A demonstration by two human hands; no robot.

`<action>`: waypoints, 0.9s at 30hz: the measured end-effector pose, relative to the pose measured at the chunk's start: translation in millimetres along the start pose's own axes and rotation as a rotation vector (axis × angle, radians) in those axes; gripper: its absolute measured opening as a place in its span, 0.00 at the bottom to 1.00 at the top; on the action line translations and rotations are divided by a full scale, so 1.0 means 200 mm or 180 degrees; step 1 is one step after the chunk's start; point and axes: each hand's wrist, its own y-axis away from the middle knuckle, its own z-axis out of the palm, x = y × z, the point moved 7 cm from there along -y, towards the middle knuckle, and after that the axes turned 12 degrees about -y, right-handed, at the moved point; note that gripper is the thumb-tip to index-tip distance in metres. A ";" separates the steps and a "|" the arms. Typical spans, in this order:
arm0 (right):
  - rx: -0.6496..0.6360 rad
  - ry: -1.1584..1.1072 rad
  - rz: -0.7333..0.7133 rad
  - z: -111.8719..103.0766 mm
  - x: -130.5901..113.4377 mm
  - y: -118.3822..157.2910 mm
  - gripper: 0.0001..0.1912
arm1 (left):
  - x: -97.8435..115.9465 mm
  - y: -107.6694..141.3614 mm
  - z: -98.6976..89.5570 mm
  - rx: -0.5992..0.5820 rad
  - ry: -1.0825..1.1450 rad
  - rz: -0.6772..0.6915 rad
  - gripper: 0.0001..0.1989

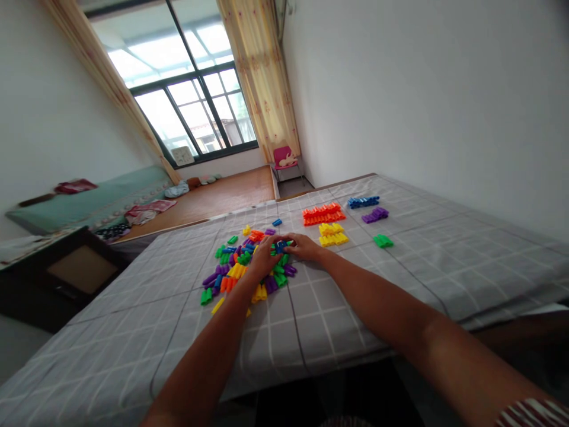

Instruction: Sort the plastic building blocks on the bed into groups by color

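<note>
A mixed pile of small tube-like plastic pieces (pixel 237 271) in green, purple, yellow, orange and blue lies on the cloth-covered surface. Over its right side my two hands meet around a blue plastic piece (pixel 281 245). My left hand (pixel 265 255) is closed at the near left of that piece, with the fingers curled. From the right, my right hand (pixel 303 247) pinches at the same piece, its fingertips partly hidden. Right of the hands stand groups by colour: orange pieces (pixel 323 214), yellow pieces (pixel 333 235), blue pieces (pixel 363 202), purple pieces (pixel 375 214) and green pieces (pixel 383 241).
A grey checked cloth (pixel 342 296) covers the surface beneath the pieces. One blue piece (pixel 277 222) lies apart beyond the pile. At left stands a dark cabinet (pixel 66 279). A white wall (pixel 422 89) runs along the right, and a pink chair (pixel 284 158) stands behind.
</note>
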 end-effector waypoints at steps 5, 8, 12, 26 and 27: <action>0.0430 -0.0231 0.0273 -0.06 0.04 -0.01 0.20 | -0.06 0.02 -0.01 0.0260 0.0193 -0.0230 0.26; 0.0788 -0.0143 0.0353 -0.13 0.04 -0.03 0.18 | -0.11 0.02 0.02 0.0120 0.0107 -0.0391 0.23; 0.1111 -0.0214 0.0333 -0.34 0.01 -0.12 0.18 | -0.11 0.02 0.05 -0.0363 -0.0184 -0.0385 0.17; 0.3129 0.2049 0.1921 -2.03 0.40 0.42 0.15 | -0.07 0.01 0.07 -0.0583 -0.0426 -0.0226 0.16; 0.3073 0.2200 0.2103 -2.06 0.43 0.46 0.15 | -0.07 0.01 0.07 -0.0541 -0.0402 -0.0239 0.16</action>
